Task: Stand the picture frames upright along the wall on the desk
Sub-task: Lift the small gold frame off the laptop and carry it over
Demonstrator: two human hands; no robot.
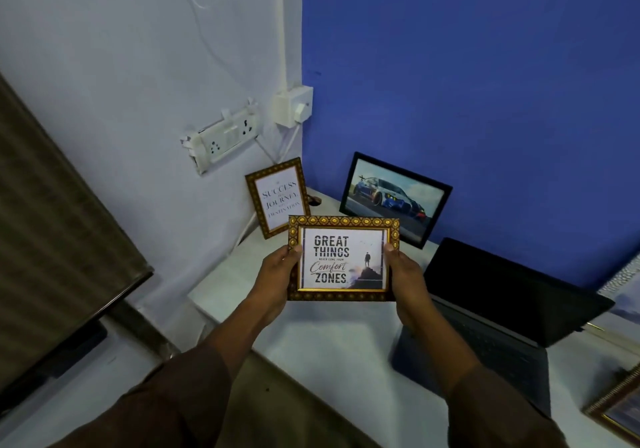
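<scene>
— What have you got hold of?

— The gold-patterned frame (343, 258), the one reading "Great Things Never Come From Comfort Zones". My left hand (277, 274) clasps its left edge and my right hand (407, 279) its right edge. On each side a thumb lies over the front border, and the rest of my fingers (294, 250) are curled behind it, closed on the frame. I hold it above the desk (332, 350), face tilted up toward me, touching nothing else.

— Where are the others?

— The "Success" frame (277, 198) stands upright in the corner, leaning on the pale wall (121, 84) just beyond my frame's top left corner. The black car frame (394, 200) leans against the blue wall (485, 67), beyond its top right corner. Another gold-edged frame (616, 413) shows at the right edge of the view, partly cut off.

— Any room to move?

— There is a gap between the two standing frames, right at the corner, with a small dark thing on the desk there that I cannot identify. The open laptop (502, 309) sits just right of my right hand. The desk's front left edge runs under my left forearm; bare desk lies below the frame.
</scene>
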